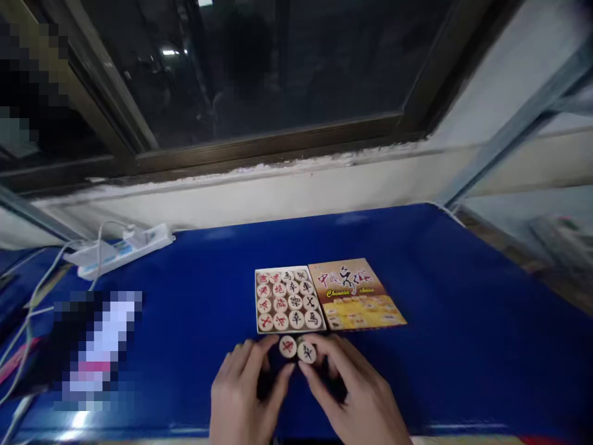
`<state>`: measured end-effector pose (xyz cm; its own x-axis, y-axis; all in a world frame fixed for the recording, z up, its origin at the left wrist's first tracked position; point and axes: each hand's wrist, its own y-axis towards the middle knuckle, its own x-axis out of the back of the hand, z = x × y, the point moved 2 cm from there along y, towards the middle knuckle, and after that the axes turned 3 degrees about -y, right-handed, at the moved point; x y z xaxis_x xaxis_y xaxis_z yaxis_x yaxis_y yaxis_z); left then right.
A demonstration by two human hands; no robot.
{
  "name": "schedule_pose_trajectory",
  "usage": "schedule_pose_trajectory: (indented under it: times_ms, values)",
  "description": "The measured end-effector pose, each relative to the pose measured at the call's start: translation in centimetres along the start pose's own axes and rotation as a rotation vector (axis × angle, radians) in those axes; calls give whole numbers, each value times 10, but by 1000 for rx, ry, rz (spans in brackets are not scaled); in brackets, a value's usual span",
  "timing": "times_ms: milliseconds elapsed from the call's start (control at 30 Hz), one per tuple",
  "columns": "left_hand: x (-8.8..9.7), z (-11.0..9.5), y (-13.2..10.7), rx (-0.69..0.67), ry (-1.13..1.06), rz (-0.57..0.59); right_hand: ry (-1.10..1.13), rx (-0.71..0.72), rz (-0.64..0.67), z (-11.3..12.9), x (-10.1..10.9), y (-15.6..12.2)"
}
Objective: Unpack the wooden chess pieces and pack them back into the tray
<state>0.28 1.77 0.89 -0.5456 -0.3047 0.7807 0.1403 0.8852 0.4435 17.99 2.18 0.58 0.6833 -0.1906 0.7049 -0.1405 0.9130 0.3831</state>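
Observation:
A white-edged box of Chinese chess pieces lies on the blue table, with round wooden pieces in rows, red characters on the left and black on the right. Just in front of it, my left hand has its thumb and index finger around a red-marked chess piece. Beside that, a black-marked chess piece is pinched between the thumb and index finger of my right hand. The two pieces sit side by side, seemingly touching. Whether more pieces are beneath them I cannot tell.
The box lid, printed "Chinese chess", lies right of the box. A white power strip with cables stands at the back left. A pixelated object lies left on the blue table. Metal posts and a window frame the far side.

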Motion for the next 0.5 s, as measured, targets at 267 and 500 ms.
schedule_pose_trajectory:
  times_ms: [267,500]
  values:
    - [13,-12,8,-6,-191,7,231,-84,50,-1,8,8]
    - [44,-8,81,-163,-311,-78,193,120,-73,8,37,82]
